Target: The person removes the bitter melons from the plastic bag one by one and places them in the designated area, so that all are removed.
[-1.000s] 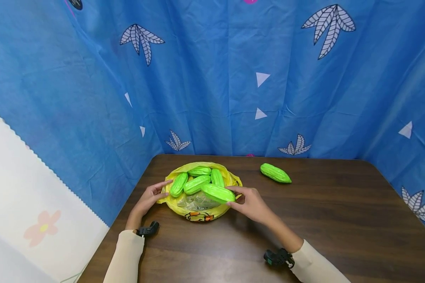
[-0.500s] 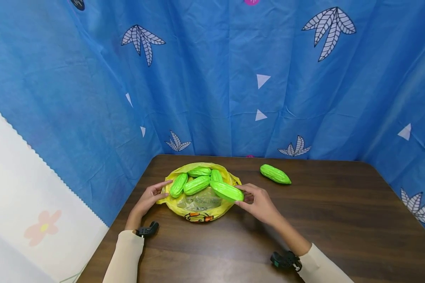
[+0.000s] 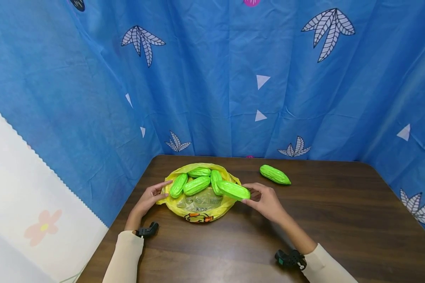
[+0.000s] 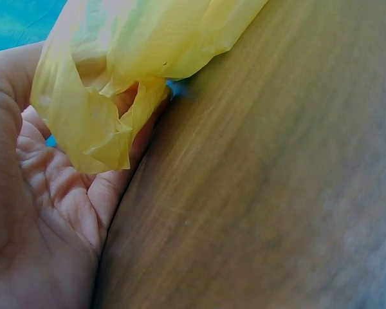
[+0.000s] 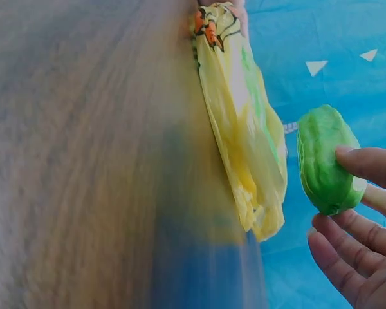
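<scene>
Yellow plastic makes up the bag [image 3: 220,210] on the dark wood counter [image 3: 212,251], its mouth spread wide and facing up. Four green gourds [image 3: 197,186] lie inside, bunched toward the far side, and near the front sits a patch of greyish see-through plastic [image 3: 203,200] with dark lettering. An orange and black print shows on the bag's near wall.

A fifth piece, the held gourd [image 3: 235,190], is up over the bag's right rim — the right wrist view shows it apart from the bag. It is bright green and shiny, oblong, with ridges running lengthwise. Another one, the loose gourd [image 3: 275,174], lies on the counter beyond the bag, to the right.

The right hand [image 3: 267,202] pinches the held gourd by its right end, thumb against fingers, the forearm slanting in from the lower right. The left hand [image 3: 148,200] holds the bag's left rim — thumb and forefinger set apart, hooked over the edge. A blue curtain [image 3: 205,86] hangs behind.
</scene>
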`<state>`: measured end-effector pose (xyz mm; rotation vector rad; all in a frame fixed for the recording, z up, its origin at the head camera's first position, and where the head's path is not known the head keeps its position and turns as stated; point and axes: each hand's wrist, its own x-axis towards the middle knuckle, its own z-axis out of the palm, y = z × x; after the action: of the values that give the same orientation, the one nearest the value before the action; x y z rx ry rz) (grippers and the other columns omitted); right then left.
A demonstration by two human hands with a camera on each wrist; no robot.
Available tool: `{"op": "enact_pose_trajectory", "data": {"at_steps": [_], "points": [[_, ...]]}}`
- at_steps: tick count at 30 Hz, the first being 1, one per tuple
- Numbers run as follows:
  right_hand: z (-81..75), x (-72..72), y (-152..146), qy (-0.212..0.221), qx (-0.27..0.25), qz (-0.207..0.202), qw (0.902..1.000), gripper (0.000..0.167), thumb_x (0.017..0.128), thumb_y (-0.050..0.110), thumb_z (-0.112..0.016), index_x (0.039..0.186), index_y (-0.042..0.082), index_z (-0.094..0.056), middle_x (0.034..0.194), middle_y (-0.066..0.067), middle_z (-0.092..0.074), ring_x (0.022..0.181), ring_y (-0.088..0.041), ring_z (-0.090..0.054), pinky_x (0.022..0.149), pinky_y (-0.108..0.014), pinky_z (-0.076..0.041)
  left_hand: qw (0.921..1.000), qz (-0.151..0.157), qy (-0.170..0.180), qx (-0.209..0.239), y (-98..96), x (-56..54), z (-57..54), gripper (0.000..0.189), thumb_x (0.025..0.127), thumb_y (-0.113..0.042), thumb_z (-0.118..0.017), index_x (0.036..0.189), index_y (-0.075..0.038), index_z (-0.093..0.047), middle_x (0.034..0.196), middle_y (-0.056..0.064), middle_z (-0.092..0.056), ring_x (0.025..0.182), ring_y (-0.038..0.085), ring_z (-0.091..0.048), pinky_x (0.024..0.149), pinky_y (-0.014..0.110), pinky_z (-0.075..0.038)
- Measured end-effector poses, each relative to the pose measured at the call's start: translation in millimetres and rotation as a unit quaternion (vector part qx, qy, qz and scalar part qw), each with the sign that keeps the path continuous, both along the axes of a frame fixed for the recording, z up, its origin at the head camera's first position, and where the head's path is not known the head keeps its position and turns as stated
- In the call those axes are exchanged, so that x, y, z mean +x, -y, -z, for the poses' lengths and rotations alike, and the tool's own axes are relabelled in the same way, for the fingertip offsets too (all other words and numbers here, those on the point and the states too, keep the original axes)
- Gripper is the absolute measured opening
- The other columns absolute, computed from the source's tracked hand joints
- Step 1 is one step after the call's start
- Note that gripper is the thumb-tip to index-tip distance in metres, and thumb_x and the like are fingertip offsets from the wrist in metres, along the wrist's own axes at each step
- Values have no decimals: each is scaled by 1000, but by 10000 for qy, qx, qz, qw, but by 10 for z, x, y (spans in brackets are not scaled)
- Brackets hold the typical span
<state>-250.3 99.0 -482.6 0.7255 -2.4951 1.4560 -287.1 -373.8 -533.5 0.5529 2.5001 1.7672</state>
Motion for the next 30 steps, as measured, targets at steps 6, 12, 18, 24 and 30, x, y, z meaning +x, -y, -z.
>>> {"op": "enact_pose_trajectory", "data": {"at_steps": [6,12,18,24,30], "points": [[-29,-46,-90,15,31,198,9998,45,81,8,-86,124,12,-72,107,-5,-72,86,-24,-69,74,-38,-60,10000,14,-6,12,-8,-4,-10,54,98,-10,-67,149,-4,-51,153,19,-47,146,38,-32,101,15,-40],[-55,-89,-188,73,-16,386,9992,46,81,10,-86,125,9,-71,102,-8,-72,84,-24,-69,72,-32,-58,9999,-8,-122,-60,-7,-7,-3,53,99,-9,-66,149,-3,-51,152,19,-48,144,32,-36,101,16,-40],[-46,-142,-306,182,11,569,9982,44,82,12,-86,124,7,-71,101,-9,-73,82,-18,-69,71,-28,-57,9999,-54,-55,-72,-4,25,31,53,98,-9,-66,149,-4,-52,152,19,-48,142,27,-39,99,15,-41],[-28,-206,-396,239,-106,696,9972,46,83,10,-85,126,4,-70,108,-13,-73,87,-26,-71,71,-27,-58,10000,-56,-6,-4,-10,22,31,53,98,-9,-67,149,-3,-51,153,19,-48,143,36,-36,100,16,-41],[-11,-252,-476,308,-294,809,9958,46,83,10,-84,126,2,-69,114,-17,-72,93,-32,-71,72,-25,-58,9999,-60,-81,-50,2,-7,25,53,98,-9,-67,149,-3,-51,152,20,-48,145,40,-32,101,16,-39]]}}
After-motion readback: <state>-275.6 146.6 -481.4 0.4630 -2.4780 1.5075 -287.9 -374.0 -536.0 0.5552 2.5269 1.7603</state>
